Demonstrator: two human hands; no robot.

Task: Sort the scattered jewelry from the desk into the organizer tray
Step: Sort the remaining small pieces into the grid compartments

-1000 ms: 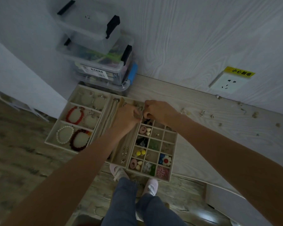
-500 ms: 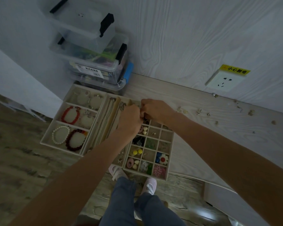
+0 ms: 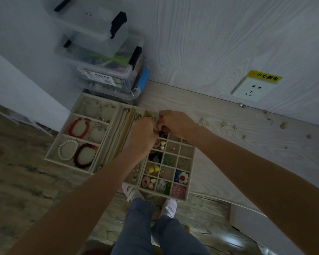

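Both hands meet over the tray's far end, working one small piece.

Left hand and right hand touch at the fingertips, fingers curled in as if pinching something tiny between them; the piece itself is hidden, so I cannot tell what it is. Tray sits at the desk's near edge, many cells filled. Likely next: drop the piece into a free cell, then reach right for the loose jewelry scattered on the desk near the wall. Stacked bins stand behind the tray, clear of that reach. Socket on wall.
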